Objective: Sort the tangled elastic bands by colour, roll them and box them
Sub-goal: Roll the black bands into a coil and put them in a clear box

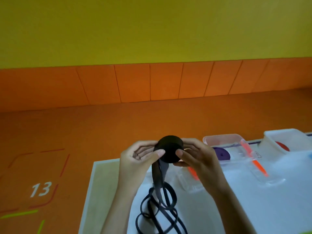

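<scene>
A: Where is the black roll [170,150]?
B: Up in the air over the table [104,183], between both hands. The left hand [140,159] pinches one side and the right hand [198,159] pinches the other. Both thumbs lie on its flat round face, and that face looks back at the person.
A: Is all of the band rolled up?
B: No. A loose tail [158,176] comes off the roll on the left hand's side and hangs straight down into a messy heap of black loops [162,208] on the table, close to the person.
A: What comes next, do you think?
B: More rolling, I think. The tail comes up from below, so the roll must turn that way to eat it up.
A: And the boxes?
B: They sit off to the right, so the right hand is nearer. A clear box [224,141] has a purple roll [221,153] in it and a white box [270,141] has a red roll [282,146]. I cannot tell which box is for black
</scene>
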`<state>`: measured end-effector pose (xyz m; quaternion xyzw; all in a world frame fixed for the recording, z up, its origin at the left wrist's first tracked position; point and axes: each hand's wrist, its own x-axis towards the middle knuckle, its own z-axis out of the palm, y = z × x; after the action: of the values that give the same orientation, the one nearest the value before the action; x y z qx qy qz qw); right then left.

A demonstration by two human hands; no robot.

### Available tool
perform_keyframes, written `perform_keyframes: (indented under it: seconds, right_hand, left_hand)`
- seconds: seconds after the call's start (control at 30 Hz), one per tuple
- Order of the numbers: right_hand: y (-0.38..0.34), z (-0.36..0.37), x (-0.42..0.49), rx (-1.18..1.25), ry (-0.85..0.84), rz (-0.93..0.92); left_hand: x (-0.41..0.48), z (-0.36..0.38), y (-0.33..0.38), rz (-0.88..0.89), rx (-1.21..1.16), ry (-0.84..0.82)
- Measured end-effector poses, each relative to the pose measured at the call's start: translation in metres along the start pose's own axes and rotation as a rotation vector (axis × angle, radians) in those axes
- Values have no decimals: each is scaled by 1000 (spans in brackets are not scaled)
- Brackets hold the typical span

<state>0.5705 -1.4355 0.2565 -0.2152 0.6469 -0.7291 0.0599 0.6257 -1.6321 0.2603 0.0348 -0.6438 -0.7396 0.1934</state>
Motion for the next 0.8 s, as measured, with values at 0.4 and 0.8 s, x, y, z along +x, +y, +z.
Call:
perform_keyframes:
  seconds: [0.4,0.8]
  right_hand:
    - [-3,-25,23,-72,-186,77]
    - [25,-54,48,126,-309,155]
  left_hand:
    - [15,4,20,-63,171,-184]
    - [32,32,21,39,367,10]
